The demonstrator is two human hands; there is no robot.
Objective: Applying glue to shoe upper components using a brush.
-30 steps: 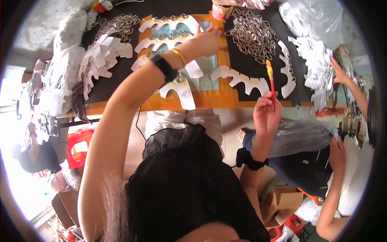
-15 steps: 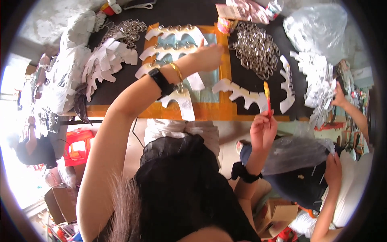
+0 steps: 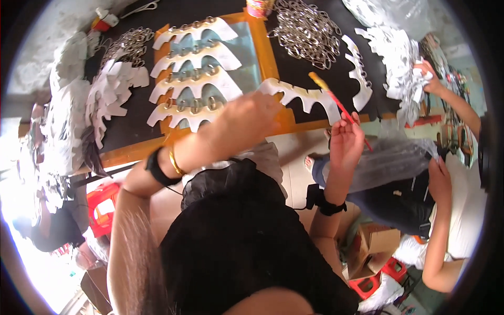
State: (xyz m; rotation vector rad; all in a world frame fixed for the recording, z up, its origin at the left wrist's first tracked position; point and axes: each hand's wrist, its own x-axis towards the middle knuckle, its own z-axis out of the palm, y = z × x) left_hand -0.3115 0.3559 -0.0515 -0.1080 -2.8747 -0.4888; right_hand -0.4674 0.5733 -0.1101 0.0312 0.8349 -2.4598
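My right hand (image 3: 347, 142) pinches a thin red brush (image 3: 338, 104) whose yellow-coated tip points up and left. Just left of the tip lies a white piece with scalloped cutouts (image 3: 310, 98), a yellowish smear along its upper edge. My left hand (image 3: 244, 118) hovers around that piece's left end; its curled fingers are blurred and partly hidden, so contact is unclear. Several similar white pieces (image 3: 197, 56) lie in rows on a blue-grey sheet (image 3: 245, 44), with metal rings along their edges. The lowest row is partly covered by my left hand.
Metal rings are heaped at the back (image 3: 307, 34) and back left (image 3: 128, 44). White cutouts pile up at left (image 3: 113, 86) and right (image 3: 394, 60). A ringed white strip (image 3: 357, 71) lies right. A pink cup (image 3: 260, 7) stands behind. Another person's hand (image 3: 430, 76) touches the right pile.
My left hand has come down and toward me, away from the rows on the sheet. The brush now leans further left in my right hand. The whole view has shifted.
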